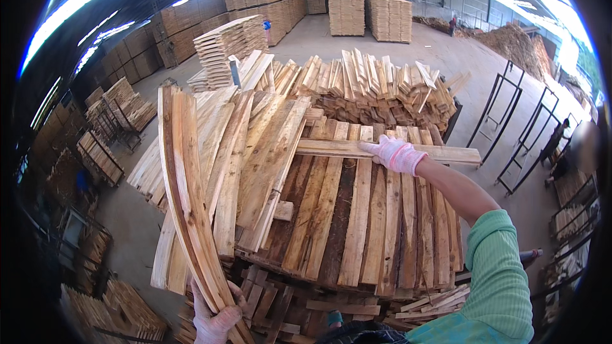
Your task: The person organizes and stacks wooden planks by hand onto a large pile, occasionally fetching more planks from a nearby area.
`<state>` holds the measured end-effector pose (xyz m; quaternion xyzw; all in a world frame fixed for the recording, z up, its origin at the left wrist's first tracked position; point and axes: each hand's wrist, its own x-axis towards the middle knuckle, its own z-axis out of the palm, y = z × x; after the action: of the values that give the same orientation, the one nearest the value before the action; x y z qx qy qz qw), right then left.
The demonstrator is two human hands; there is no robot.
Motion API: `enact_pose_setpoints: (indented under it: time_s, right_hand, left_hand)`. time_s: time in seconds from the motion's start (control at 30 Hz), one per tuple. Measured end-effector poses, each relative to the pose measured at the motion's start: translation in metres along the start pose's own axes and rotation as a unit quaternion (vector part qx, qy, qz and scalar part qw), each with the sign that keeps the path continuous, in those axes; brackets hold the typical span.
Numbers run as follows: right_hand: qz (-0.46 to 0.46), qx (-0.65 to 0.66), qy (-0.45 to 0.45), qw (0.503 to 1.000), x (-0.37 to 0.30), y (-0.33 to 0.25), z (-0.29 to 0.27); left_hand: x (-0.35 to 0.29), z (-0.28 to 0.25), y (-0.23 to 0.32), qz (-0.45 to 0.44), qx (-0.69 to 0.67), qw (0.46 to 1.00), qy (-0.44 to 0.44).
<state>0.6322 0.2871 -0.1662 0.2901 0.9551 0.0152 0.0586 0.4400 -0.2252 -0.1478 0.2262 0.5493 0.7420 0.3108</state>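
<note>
My left hand [215,320], at the lower left, is closed around the near end of long, rough wooden boards [185,172] that rise away from me. They lean over the left part of the stack. My right hand [396,154], in a pale pink and white knit glove, grips a single wooden slat [331,148] from above. That slat lies crosswise over a row of boards [357,223] laid side by side. Between the two hands, a fanned pile of wider boards [261,153] rests on the stack.
Behind the stack is a heap of short boards [382,83]. A tall pile of slats [229,44] stands at the back left. Metal frames [500,114] and a person [556,140] are at the right. Scrap pieces [344,308] lie below the front edge. Large timber stacks [347,9] line the back.
</note>
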Motion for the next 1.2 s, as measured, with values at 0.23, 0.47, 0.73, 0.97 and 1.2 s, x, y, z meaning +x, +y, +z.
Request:
enact_pose_setpoints:
  time_s: [0.23, 0.47, 0.73, 0.97, 1.2]
  right_hand:
    - [0.01, -0.002, -0.005, 1.0, -0.004, -0.005, -0.004]
    - [0.03, 0.03, 0.004, 0.999, -0.003, -0.009, -0.002]
    - [0.047, 0.043, 0.09, 0.994, -0.001, -0.003, 0.016]
    - [0.042, 0.033, 0.144, 0.988, 0.018, -0.03, 0.018]
    - [0.05, 0.058, 0.121, 0.99, 0.05, -0.048, 0.008]
  left_hand:
    - [0.014, 0.014, -0.017, -0.072, 0.076, 0.993, -0.059]
    - [0.048, 0.063, -0.025, -0.107, 0.064, 0.986, -0.113]
    - [0.065, 0.107, 0.043, -0.061, 0.107, 0.992, -0.038]
    - [0.025, 0.07, 0.078, -0.016, 0.114, 0.993, -0.012]
    - [0.022, 0.064, 0.043, -0.053, 0.106, 0.991, -0.062]
